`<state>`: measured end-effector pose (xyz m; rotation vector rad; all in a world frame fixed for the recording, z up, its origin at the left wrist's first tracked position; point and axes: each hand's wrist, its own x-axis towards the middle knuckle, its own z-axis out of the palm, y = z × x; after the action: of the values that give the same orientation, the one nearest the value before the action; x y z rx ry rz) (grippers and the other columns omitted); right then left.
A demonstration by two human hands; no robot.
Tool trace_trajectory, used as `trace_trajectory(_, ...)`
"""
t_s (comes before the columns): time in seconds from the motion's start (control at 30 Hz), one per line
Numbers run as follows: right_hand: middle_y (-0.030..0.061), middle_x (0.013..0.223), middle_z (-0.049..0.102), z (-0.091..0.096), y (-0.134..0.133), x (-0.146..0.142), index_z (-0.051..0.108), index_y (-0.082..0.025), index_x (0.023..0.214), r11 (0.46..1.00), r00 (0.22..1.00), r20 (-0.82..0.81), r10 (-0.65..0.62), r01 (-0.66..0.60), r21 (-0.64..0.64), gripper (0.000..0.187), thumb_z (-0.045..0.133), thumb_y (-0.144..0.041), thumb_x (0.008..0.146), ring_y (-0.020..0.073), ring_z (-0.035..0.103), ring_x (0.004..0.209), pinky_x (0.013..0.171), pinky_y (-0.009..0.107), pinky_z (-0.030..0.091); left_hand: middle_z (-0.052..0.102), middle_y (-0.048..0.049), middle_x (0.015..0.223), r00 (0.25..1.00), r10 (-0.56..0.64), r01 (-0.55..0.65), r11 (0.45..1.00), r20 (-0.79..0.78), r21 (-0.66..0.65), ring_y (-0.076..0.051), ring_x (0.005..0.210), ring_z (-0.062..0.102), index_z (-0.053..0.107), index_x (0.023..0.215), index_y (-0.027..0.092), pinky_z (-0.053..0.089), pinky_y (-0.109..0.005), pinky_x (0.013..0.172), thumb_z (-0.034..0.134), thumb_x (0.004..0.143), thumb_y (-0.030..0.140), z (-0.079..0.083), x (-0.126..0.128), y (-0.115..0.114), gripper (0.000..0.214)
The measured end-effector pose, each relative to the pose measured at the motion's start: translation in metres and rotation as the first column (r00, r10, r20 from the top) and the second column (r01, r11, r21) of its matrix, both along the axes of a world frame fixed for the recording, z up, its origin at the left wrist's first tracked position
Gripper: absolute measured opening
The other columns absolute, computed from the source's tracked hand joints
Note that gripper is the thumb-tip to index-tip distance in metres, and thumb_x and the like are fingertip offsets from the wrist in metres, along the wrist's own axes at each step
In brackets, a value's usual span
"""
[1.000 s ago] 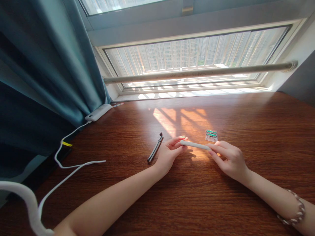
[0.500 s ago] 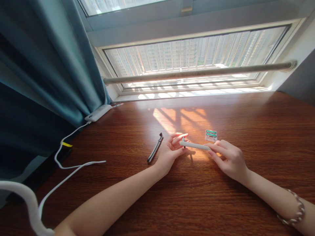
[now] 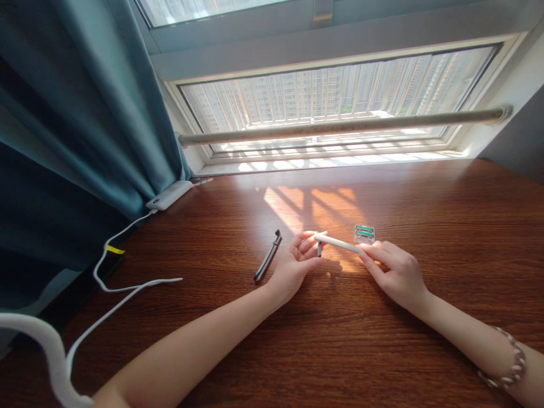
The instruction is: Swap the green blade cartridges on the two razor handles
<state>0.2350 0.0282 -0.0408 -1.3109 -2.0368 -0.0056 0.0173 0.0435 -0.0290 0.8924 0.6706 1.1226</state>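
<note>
A white-handled razor (image 3: 339,243) spans the gap between my hands above the table. At its left end the small dark-and-light head (image 3: 319,249) sits between the thumb and fingers of my left hand (image 3: 297,255), which is closed on it. My right hand (image 3: 393,272) pinches the far end of the handle between thumb and fingers. Left of my left hand lies a second razor (image 3: 267,256), black and grey, slanting on the wood. Just beyond my right hand rests a clear pack of razor cartridges (image 3: 364,233) with green strips.
The brown wooden table (image 3: 331,340) runs up to a window with a horizontal rail (image 3: 340,127). On the left are a blue curtain (image 3: 97,102), a white power strip or bank (image 3: 170,195) and a white cable (image 3: 127,289). A thick white curved tube (image 3: 46,345) stands near the left edge.
The razor has turned in my fingers: its left end is higher, the handle slopes down more to the right, and the head now hangs below it. Both hands stay nearly in place.
</note>
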Motion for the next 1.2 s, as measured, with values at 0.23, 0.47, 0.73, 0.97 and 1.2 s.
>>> trace_trajectory(0.23, 0.0028, 0.071, 0.061, 0.0033, -0.0014, -0.001, 0.066, -0.021, 0.091, 0.995, 0.995, -0.024, 0.099, -0.099, 0.017, 0.019, 0.052, -0.027, 0.081, 0.0139, 0.055, 0.065, 0.061, 0.025, 0.041, 0.058, -0.0066, 0.117, 1.0, -0.009, 0.009, 1.0, -0.003, -0.002, -0.023, 0.115, 0.048, 0.054, 0.097, 0.02, 0.036, -0.039, 0.099, 0.072, 0.059, 0.008, 0.0008, 0.0004, -0.0002, 0.044)
trace_trajectory(0.47, 0.0028, 0.071, 0.06, 0.0035, -0.0027, -0.0008, 0.066, -0.021, 0.092, 0.992, 0.992, -0.001, 0.127, -0.127, 0.02, 0.017, 0.055, -0.025, 0.08, 0.0137, 0.053, 0.065, 0.061, 0.025, 0.04, 0.06, -0.0064, 0.115, 0.997, -0.042, 0.042, 0.999, -0.068, 0.008, -0.024, 0.114, 0.049, 0.06, 0.098, 0.018, 0.038, -0.038, 0.098, 0.072, 0.059, 0.008, -0.0018, 0.0008, 0.0005, 0.042)
trace_trajectory(0.73, 0.0025, 0.071, 0.06, 0.0031, -0.0027, -0.0006, 0.066, -0.021, 0.092, 0.994, 0.994, 0.02, 0.109, -0.109, 0.028, 0.017, 0.055, -0.024, 0.079, 0.0136, 0.053, 0.065, 0.061, 0.025, 0.04, 0.067, -0.0025, 0.084, 0.988, -0.047, 0.051, 0.998, -0.149, 0.023, -0.023, 0.082, 0.065, 0.059, 0.089, 0.017, 0.049, -0.039, 0.08, 0.071, 0.064, 0.014, 0.0, 0.0003, -0.0049, 0.028)
trace_trajectory(0.97, 0.0023, 0.071, 0.06, 0.0017, -0.0022, -0.0003, 0.067, -0.021, 0.091, 0.997, 0.997, 0.015, 0.07, -0.07, 0.044, 0.017, 0.054, -0.025, 0.08, 0.0139, 0.054, 0.066, 0.062, 0.025, 0.04, 0.065, -0.0072, 0.094, 0.986, -0.088, 0.09, 0.996, -0.144, 0.005, -0.019, 0.071, 0.065, 0.061, 0.099, 0.015, 0.05, -0.032, 0.069, 0.059, 0.077, 0.026, 0.0004, -0.0037, -0.0043, 0.024)
trace_trajectory(1.2, 0.0018, 0.072, 0.061, 0.0009, -0.0013, -0.0005, 0.065, -0.021, 0.09, 0.998, 0.998, -0.027, 0.051, -0.05, 0.031, 0.016, 0.054, -0.025, 0.08, 0.0146, 0.054, 0.068, 0.064, 0.026, 0.039, 0.065, -0.0098, 0.092, 0.993, -0.099, 0.097, 0.995, -0.064, -0.032, -0.014, 0.067, 0.064, 0.064, 0.09, 0.011, 0.049, -0.026, 0.065, 0.058, 0.078, 0.024, -0.0008, -0.0028, -0.0009, 0.019)
